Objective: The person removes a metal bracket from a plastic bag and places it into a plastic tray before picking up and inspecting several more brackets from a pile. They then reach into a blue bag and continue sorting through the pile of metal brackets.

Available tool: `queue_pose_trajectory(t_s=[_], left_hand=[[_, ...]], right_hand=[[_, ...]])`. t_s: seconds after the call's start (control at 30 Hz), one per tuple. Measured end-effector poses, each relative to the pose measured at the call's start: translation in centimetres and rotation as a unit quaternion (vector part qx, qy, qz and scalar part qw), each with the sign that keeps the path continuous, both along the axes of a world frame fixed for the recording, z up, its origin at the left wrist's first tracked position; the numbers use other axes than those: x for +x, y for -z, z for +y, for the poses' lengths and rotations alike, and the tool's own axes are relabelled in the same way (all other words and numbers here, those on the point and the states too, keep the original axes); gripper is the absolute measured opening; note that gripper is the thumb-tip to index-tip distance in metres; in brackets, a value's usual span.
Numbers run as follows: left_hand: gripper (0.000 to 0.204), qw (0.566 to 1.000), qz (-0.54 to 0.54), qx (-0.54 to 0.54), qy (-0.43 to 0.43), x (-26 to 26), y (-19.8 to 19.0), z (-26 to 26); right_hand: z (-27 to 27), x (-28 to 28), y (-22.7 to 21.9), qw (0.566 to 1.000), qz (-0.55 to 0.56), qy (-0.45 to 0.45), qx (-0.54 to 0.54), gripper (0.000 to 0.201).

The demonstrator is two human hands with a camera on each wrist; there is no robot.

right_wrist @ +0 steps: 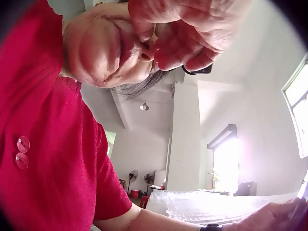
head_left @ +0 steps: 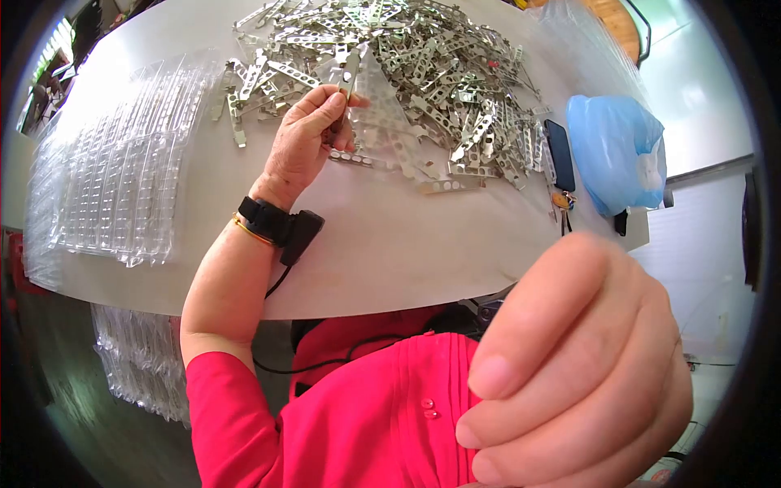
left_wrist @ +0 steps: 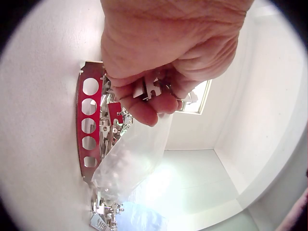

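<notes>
My left hand point(head_left: 305, 138) pinches a flat metal strip point(head_left: 350, 71) with holes, its far end standing above the fingers. In the left wrist view, notched metal ends point(left_wrist: 151, 89) show between the fingertips. Under and beside that hand lies a clear plastic bag point(head_left: 382, 114). On the table close by rests another strip point(left_wrist: 89, 113) with a row of round holes, reflecting red. My right hand point(head_left: 586, 374) is raised near the head camera, fingers loosely curled and nothing visible in them. Its fingertips are right at the nose in the right wrist view.
A large heap of metal strips point(head_left: 464, 89) covers the table's far side. Stacked clear plastic trays point(head_left: 122, 163) stand at left. At right are a dark phone point(head_left: 559, 154), keys point(head_left: 563, 201) and a blue plastic bag point(head_left: 614, 146). A cable point(head_left: 281, 281) runs from the left wrist.
</notes>
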State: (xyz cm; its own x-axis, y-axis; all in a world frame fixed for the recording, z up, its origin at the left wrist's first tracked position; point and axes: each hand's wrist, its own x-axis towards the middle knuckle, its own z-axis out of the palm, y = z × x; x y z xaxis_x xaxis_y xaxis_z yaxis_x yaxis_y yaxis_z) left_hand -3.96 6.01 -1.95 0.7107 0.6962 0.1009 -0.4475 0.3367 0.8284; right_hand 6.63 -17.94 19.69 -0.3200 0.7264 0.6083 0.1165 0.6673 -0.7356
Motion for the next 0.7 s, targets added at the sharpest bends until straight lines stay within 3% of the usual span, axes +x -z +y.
queue_pose_trajectory(t_s=[0.7], left_hand=[[0.021, 1.000, 0.012, 0.011, 0.003, -0.1, 0.0, -0.1]], right_hand=[[1.3, -0.1, -0.5, 0.994, -0.093, 0.038, 0.042, 0.022]])
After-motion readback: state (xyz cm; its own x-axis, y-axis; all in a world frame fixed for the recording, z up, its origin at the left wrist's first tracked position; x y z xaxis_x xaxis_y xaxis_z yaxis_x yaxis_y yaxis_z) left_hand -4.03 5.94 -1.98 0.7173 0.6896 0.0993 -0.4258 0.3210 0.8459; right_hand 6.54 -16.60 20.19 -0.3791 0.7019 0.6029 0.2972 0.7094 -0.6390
